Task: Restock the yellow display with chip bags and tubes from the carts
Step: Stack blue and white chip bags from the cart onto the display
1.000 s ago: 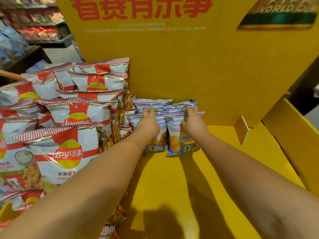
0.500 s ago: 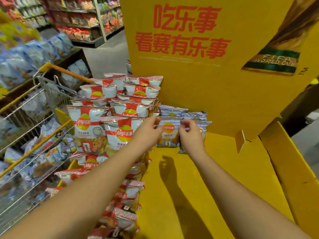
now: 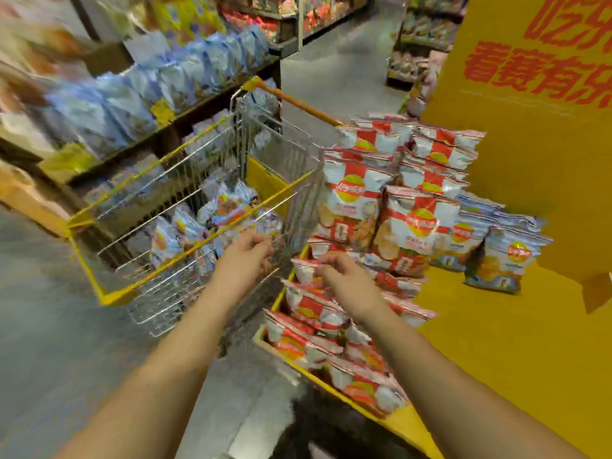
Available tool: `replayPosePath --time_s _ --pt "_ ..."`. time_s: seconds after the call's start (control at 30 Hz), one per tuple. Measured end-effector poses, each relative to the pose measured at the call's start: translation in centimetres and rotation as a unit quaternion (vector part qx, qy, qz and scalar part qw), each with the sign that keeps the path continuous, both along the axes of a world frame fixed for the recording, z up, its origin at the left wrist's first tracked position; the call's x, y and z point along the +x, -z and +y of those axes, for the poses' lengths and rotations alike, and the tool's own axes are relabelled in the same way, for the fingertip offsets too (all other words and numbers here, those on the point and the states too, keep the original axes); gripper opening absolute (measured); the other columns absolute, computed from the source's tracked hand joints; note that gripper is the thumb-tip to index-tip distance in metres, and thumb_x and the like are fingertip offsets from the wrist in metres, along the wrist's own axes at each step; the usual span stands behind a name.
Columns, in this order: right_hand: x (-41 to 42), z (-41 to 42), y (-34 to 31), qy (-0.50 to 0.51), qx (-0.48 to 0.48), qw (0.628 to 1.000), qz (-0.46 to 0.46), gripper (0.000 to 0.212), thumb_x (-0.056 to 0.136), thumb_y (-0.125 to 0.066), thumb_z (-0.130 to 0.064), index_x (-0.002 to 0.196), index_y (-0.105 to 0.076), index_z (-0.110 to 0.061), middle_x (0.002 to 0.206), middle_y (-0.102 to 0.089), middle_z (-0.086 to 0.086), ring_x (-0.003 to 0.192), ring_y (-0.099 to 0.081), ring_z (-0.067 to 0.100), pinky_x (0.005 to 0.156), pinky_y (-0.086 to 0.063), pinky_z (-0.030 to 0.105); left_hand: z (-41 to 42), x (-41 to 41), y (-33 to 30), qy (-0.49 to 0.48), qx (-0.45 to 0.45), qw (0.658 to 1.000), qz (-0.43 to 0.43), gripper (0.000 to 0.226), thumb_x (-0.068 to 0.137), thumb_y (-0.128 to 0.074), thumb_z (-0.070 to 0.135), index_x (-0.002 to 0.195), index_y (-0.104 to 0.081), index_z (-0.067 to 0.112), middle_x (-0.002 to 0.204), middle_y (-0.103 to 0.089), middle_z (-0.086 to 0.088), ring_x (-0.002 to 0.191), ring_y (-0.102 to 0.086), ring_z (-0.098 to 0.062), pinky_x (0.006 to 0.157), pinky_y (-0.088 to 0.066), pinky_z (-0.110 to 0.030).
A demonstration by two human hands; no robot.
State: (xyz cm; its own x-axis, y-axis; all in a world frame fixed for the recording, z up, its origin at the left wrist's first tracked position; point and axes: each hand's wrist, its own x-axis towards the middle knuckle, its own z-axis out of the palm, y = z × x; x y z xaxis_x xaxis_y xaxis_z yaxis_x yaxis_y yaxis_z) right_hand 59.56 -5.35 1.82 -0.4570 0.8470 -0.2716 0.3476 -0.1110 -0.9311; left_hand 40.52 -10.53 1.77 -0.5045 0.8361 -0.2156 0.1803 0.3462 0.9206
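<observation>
The yellow display fills the right side, with red-and-white chip bags stacked along its left part and blue-striped chip bags standing against its back panel. A wire cart with yellow trim stands to the left and holds several blue chip bags. My left hand hovers over the cart's near rim, fingers loosely curled, holding nothing. My right hand hangs above the red bags at the display's left edge, also empty and loosely curled. The picture is blurred by motion.
Store shelves packed with blue and yellow bags run behind the cart. A grey aisle floor leads back between more shelving. The display's tall yellow back panel carries red lettering.
Both hands have let go of the blue-striped bags at the back panel and drawn left toward the cart. The view has swung left, bringing the cart into sight.
</observation>
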Motion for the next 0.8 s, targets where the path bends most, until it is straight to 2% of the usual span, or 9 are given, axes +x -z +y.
replayPosePath --time_s 0.1,0.17,0.23,0.3,0.37,0.47,0.63,0.7,0.8 --pt "-7.2 -2.2 2.2 -0.022 -0.04 0.999 -0.013 0.007 0.097 -0.051 -0.01 0.099 -0.055 -0.016 0.081 -0.054 0.003 0.057 -0.056 0.007 0.05 -0.041 0.02 -3.9 -7.3 1.8 -0.012 -0.032 0.999 -0.009 0.009 0.096 -0.054 0.014 0.09 -0.059 0.017 0.083 -0.064 -0.002 0.056 -0.061 -0.011 0.059 -0.042 -0.027" --pt "-12.5 -3.4 3.2 -0.039 -0.064 0.997 -0.016 0.008 0.098 -0.049 -0.007 0.1 -0.052 -0.014 0.084 -0.052 0.004 0.049 -0.055 0.001 0.046 -0.04 0.017 -6.3 -12.0 3.1 -0.032 -0.051 0.998 -0.011 0.012 0.096 -0.053 0.014 0.086 -0.058 0.019 0.076 -0.063 0.001 0.047 -0.058 -0.005 0.058 -0.042 -0.027" --pt "-17.3 -4.3 3.7 -0.049 -0.082 0.995 -0.02 0.011 0.098 -0.048 -0.007 0.095 -0.051 -0.017 0.083 -0.052 0.002 0.047 -0.055 -0.001 0.044 -0.039 0.015 -8.4 -16.6 4.1 -0.048 -0.076 0.996 -0.011 0.012 0.093 -0.055 0.019 0.082 -0.06 0.021 0.069 -0.065 0.002 0.051 -0.059 -0.013 0.058 -0.042 -0.027" --pt "-20.4 -4.7 3.9 -0.079 -0.073 0.994 -0.034 0.007 0.098 -0.05 -0.012 0.098 -0.053 -0.018 0.086 -0.056 0.001 0.058 -0.059 0.004 0.048 -0.044 0.015 -9.9 -19.8 4.7 -0.062 -0.096 0.993 -0.014 0.011 0.092 -0.055 0.024 0.086 -0.064 0.022 0.071 -0.069 0.003 0.06 -0.061 -0.02 0.058 -0.042 -0.027" --pt "-23.3 -4.6 4.3 -0.12 -0.056 0.99 -0.052 0.005 0.098 -0.052 -0.019 0.1 -0.055 -0.021 0.092 -0.061 0.001 0.073 -0.062 0.011 0.059 -0.048 0.02 -10.7 -23.1 5.3 -0.068 -0.104 0.992 -0.013 0.012 0.094 -0.053 0.025 0.091 -0.064 0.022 0.081 -0.071 0.005 0.065 -0.065 -0.018 0.063 -0.046 -0.029" --pt "-26.3 -3.5 4.5 -0.145 -0.039 0.985 -0.088 0.005 0.095 -0.053 -0.027 0.097 -0.058 -0.028 0.096 -0.066 0.001 0.083 -0.065 0.015 0.073 -0.052 0.033 -10.4 -26.5 6.1 -0.066 -0.114 0.991 -0.004 0.015 0.095 -0.05 0.027 0.092 -0.064 0.026 0.09 -0.071 0.005 0.065 -0.065 -0.013 0.064 -0.049 -0.037" --pt "-32.4 1.5 5.5 -0.165 -0.032 0.976 -0.136 0.023 0.093 -0.048 -0.044 0.1 -0.06 -0.026 0.093 -0.067 -0.001 0.078 -0.063 0.013 0.067 -0.051 0.041 -7.2 -31.7 7.6 -0.044 -0.162 0.985 0.029 0.017 0.094 -0.049 0.027 0.094 -0.064 0.017 0.08 -0.069 -0.002 0.068 -0.062 -0.019 0.07 -0.052 -0.036" --pt "-35.0 4.1 6.5 -0.173 -0.035 0.969 -0.171 0.027 0.094 -0.047 -0.043 0.104 -0.06 -0.021 0.088 -0.065 0.001 0.073 -0.058 0.014 0.064 -0.046 0.035 -5.2 -34.0 8.1 -0.015 -0.194 0.979 0.065 0.017 0.094 -0.049 0.026 0.095 -0.063 0.016 0.077 -0.067 -0.001 0.072 -0.064 -0.022 0.072 -0.05 -0.034" --pt "-39.2 8.0 9.3 -0.198 -0.047 0.953 -0.226 0.031 0.096 -0.047 -0.039 0.108 -0.058 -0.013 0.094 -0.063 0.006 0.085 -0.06 0.024 0.07 -0.044 0.034 -1.9 -37.7 10.0 0.015 -0.24 0.964 0.116 0.015 0.096 -0.049 0.027 0.096 -0.061 0.018 0.081 -0.064 -0.002 0.075 -0.062 -0.024 0.069 -0.047 -0.031"
